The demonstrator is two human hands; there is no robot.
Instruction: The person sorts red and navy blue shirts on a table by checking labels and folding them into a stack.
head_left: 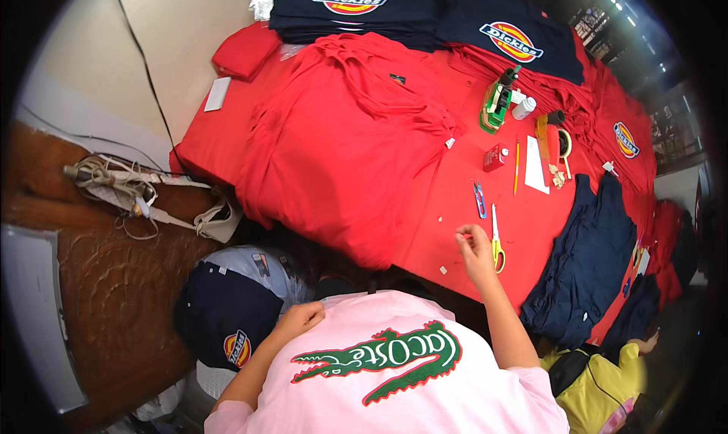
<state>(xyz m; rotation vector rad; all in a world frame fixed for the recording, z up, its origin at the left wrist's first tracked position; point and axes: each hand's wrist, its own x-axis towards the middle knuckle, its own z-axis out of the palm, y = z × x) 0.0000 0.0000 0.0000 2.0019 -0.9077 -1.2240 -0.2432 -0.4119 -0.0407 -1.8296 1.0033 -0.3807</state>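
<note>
My right hand (476, 253) hovers over the near edge of the red-covered table (455, 206), fingertips pinched together; anything between them is too small to tell. Just right of it lie yellow-handled scissors (497, 244), and blue thread snips (479, 199) lie farther up. My left hand (299, 318) rests with curled fingers at the edge of my pink shirt (394, 388), which has a green crocodile print. A large red garment (341, 146) is spread over the table's left half.
Stacks of navy shirts (356, 9) sit at the far end and a folded navy pile (588, 260) on the right. A green tagging tool (497, 100), a small bottle (523, 108), a pencil (516, 166) and a red box (494, 158) lie mid-table. A person in yellow (599, 381) is at lower right.
</note>
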